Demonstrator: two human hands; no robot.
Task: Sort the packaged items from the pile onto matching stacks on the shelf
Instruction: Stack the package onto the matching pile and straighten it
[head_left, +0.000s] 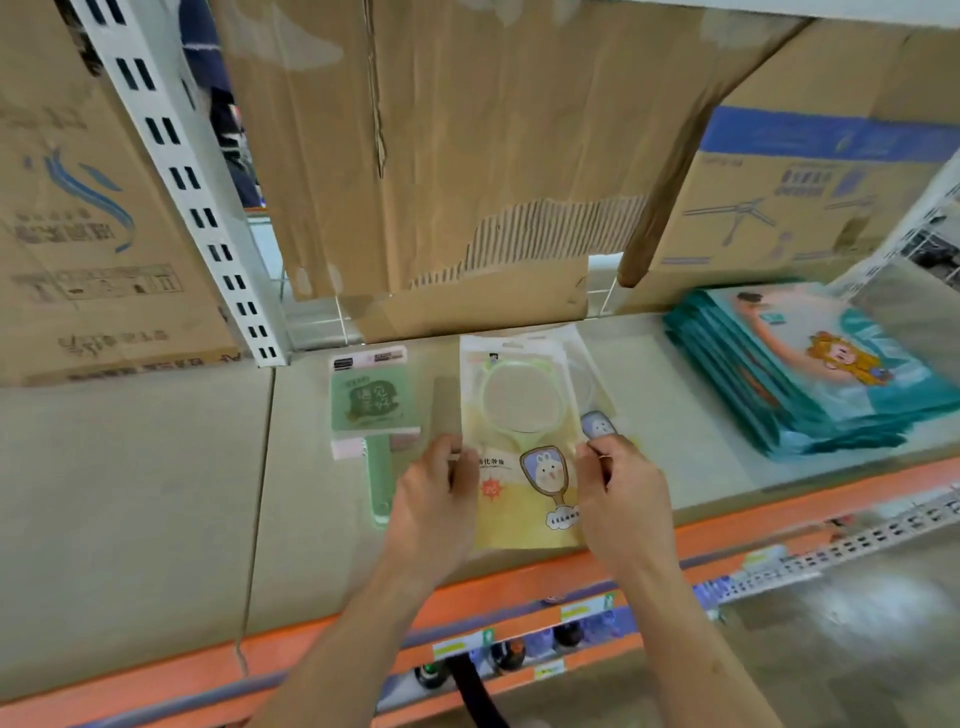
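Pinching yellow mirror package (522, 467) by side edges: left hand (434, 499), right hand (621, 493), on shelf (156, 493).

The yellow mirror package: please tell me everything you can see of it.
The mirror package is a glossy plastic pouch, clear on top, yellow below. Inside is a round hand mirror with a pale green frame; a rabbit mirror is drawn lower down. It seems to lie flat on the shelf, over a similar pouch. The left hand and right hand pinch its side edges.
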